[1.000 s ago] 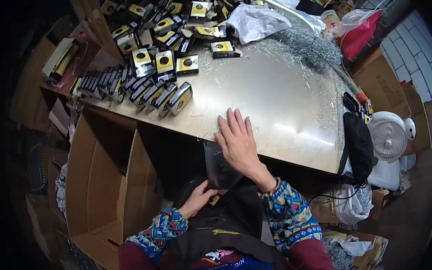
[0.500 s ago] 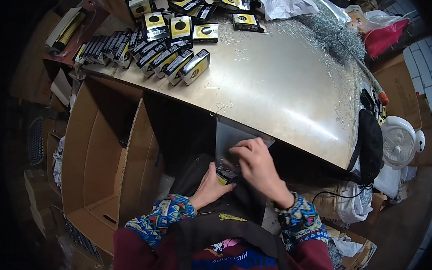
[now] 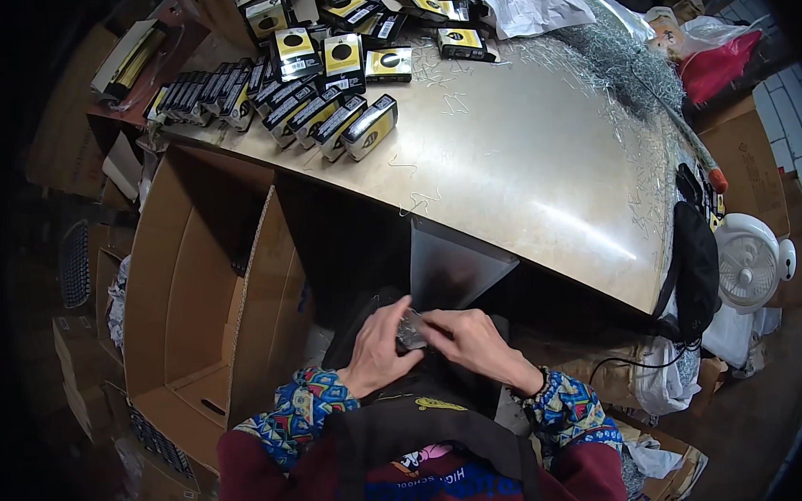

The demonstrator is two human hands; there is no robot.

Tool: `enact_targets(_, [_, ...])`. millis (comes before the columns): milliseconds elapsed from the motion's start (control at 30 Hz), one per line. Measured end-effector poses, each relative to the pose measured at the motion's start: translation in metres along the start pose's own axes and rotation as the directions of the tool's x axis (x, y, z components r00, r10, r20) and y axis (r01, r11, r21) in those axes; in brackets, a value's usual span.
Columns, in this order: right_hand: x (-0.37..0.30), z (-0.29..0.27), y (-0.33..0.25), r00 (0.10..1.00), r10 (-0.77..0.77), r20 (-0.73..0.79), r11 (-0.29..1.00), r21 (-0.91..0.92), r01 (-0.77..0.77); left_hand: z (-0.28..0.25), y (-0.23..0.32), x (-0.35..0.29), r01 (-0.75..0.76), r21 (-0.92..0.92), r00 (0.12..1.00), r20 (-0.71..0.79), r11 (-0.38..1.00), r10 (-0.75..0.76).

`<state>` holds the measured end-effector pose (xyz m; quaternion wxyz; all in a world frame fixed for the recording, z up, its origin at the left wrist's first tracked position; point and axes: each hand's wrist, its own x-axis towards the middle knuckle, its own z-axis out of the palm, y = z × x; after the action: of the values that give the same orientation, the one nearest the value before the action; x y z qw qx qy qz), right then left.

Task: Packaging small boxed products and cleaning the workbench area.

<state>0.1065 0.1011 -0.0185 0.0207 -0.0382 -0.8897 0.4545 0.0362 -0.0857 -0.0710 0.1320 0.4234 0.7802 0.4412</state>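
Observation:
In front of my lap, my left hand (image 3: 376,352) is closed round a small box (image 3: 411,331), whose greyish, shiny upper end shows between my fingers. My right hand (image 3: 478,344) has its fingers and thumb pressed together at the box's right edge. The underside of the box is hidden by my hands. On the metal-topped table ahead, black-and-yellow boxes (image 3: 371,127) of similar size stand in a slanting row. Thin bent wire pieces (image 3: 419,199) lie near the table's front edge.
A tall open cardboard carton (image 3: 183,287) stands at my left. Under the table edge hangs a grey metal sheet (image 3: 455,266). A heap of wire pieces (image 3: 631,79) covers the table's far right. A white fan (image 3: 747,262) and a black cloth (image 3: 693,260) are at the right.
My right hand has come down from in front of the metal sheet to the small box. My left hand has turned over the box, covering its yellow side. The view has shifted slightly.

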Motion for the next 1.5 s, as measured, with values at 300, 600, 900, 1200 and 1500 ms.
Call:
enact_targets(300, [0.029, -0.033, -0.021, 0.939, -0.185, -0.291, 0.980, -0.125, 0.155, -0.011, 0.027, 0.056, 0.072, 0.014, 0.987, -0.146, 0.997, -0.069])
enact_targets(600, [0.015, -0.027, -0.001, 0.738, -0.345, -0.580, 0.937, -0.166, 0.308, -0.015, 0.037, 0.072, 0.225, -0.327, 0.948, -0.146, 0.918, -0.284])
enact_targets(900, [0.035, -0.005, -0.016, 0.812, 0.329, -0.481, 0.829, 0.559, -0.005, -0.010, 0.040, 0.071, 0.169, -0.239, 0.984, -0.018, 0.956, -0.178])
enact_targets(1200, [0.026, -0.002, -0.002, 0.637, -0.108, -0.763, 0.985, 0.003, 0.170, -0.010, 0.046, 0.077, 0.011, -0.033, 0.959, -0.282, 0.999, -0.020])
enact_targets(1500, [0.022, 0.008, -0.016, 0.795, 0.005, -0.607, 0.966, 0.210, 0.154, -0.005, 0.035, 0.076, -0.085, 0.068, 0.960, -0.261, 0.994, 0.100])
